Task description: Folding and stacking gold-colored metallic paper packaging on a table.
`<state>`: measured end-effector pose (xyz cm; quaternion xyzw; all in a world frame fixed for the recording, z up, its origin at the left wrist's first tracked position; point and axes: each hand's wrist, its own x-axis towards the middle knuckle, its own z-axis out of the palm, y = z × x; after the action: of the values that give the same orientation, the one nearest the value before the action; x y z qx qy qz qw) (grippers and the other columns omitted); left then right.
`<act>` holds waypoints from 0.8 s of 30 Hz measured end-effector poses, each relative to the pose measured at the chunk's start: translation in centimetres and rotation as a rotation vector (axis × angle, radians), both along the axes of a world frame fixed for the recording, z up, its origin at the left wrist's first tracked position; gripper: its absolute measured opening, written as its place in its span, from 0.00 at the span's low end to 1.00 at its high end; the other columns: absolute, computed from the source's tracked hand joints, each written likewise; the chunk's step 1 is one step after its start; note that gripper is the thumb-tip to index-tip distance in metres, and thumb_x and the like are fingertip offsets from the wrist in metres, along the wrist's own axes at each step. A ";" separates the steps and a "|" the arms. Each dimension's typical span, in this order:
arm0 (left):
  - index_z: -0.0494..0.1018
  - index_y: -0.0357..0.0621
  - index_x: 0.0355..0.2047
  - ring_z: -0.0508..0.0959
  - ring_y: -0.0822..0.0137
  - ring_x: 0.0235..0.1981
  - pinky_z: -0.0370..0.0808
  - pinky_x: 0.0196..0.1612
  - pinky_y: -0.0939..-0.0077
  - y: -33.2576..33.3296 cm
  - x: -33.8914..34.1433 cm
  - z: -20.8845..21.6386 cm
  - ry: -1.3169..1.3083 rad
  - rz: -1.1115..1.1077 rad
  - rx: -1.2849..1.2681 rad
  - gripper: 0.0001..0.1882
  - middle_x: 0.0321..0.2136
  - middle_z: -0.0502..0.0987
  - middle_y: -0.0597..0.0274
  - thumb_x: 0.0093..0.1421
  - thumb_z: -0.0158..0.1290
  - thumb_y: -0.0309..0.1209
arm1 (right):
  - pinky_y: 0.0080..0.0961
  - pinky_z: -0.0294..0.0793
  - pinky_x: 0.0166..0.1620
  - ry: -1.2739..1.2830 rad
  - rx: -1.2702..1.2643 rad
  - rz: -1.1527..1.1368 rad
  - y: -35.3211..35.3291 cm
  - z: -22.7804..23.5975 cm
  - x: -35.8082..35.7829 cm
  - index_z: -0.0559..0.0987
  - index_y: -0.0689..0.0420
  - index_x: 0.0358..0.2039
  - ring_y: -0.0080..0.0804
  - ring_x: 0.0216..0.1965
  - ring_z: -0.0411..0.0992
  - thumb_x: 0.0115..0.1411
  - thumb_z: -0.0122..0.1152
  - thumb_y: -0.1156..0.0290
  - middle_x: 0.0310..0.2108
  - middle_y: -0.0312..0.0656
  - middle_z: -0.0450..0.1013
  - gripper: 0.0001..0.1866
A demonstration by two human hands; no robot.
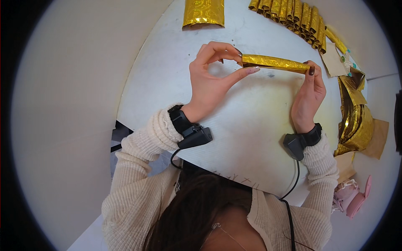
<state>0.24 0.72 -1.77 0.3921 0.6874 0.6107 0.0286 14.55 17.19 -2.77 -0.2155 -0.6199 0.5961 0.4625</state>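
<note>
I hold a narrow strip of folded gold foil paper (274, 63) level above the white table (251, 138). My left hand (211, 77) pinches the strip's left end between thumb and fingertips. My right hand (309, 94) grips its right end from below, with the fingertips on the paper. Both wrists carry black strapped devices with cables running down toward my body.
A row of several folded gold pieces (293, 19) lies at the table's far edge. One gold sheet (203, 12) rests at the top centre. A pile of gold foil sheets (355, 121) and brown paper sits at the right. A pink object (354, 196) lies at the lower right.
</note>
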 end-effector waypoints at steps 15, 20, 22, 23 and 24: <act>0.74 0.40 0.33 0.72 0.75 0.36 0.64 0.40 0.78 0.3 -0.3 0.1 -0.108 -0.096 0.109 0.13 0.33 0.76 0.66 0.48 0.64 0.23 | 0.16 0.60 0.46 0.031 -0.038 0.024 -0.2 -0.1 0.1 0.74 0.61 0.31 0.18 0.38 0.62 0.65 0.53 0.71 0.39 0.32 0.68 0.08; 0.73 0.41 0.31 0.71 0.76 0.35 0.63 0.41 0.80 0.3 -0.9 -0.4 -0.073 -0.089 0.051 0.13 0.30 0.74 0.68 0.47 0.66 0.26 | 0.16 0.60 0.46 0.018 -0.015 0.000 -0.2 -0.1 0.1 0.74 0.62 0.32 0.18 0.38 0.62 0.65 0.52 0.70 0.38 0.32 0.68 0.09; 0.73 0.42 0.31 0.70 0.76 0.34 0.63 0.41 0.80 0.2 -0.9 -0.5 -0.059 -0.080 0.030 0.13 0.30 0.74 0.69 0.47 0.66 0.26 | 0.16 0.60 0.46 0.011 -0.007 -0.009 -0.1 -0.2 0.0 0.74 0.62 0.32 0.18 0.38 0.62 0.66 0.52 0.70 0.38 0.32 0.69 0.09; 0.74 0.42 0.31 0.69 0.76 0.33 0.62 0.41 0.80 0.3 -0.9 -0.5 -0.045 -0.072 0.010 0.13 0.30 0.74 0.69 0.47 0.66 0.27 | 0.16 0.60 0.46 0.015 -0.003 -0.009 -0.1 -0.2 0.0 0.74 0.63 0.32 0.18 0.38 0.62 0.66 0.52 0.70 0.38 0.32 0.69 0.09; 0.74 0.42 0.31 0.69 0.76 0.33 0.62 0.41 0.80 0.3 -0.9 -0.5 -0.046 -0.071 0.010 0.13 0.30 0.74 0.69 0.47 0.66 0.27 | 0.16 0.60 0.46 0.019 0.002 -0.010 -0.1 -0.2 0.0 0.74 0.63 0.32 0.18 0.38 0.62 0.66 0.52 0.70 0.38 0.33 0.69 0.09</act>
<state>-0.70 1.00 -2.30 0.4023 0.6692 0.6215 0.0643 14.57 17.11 -3.00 -0.2123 -0.6149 0.5953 0.4716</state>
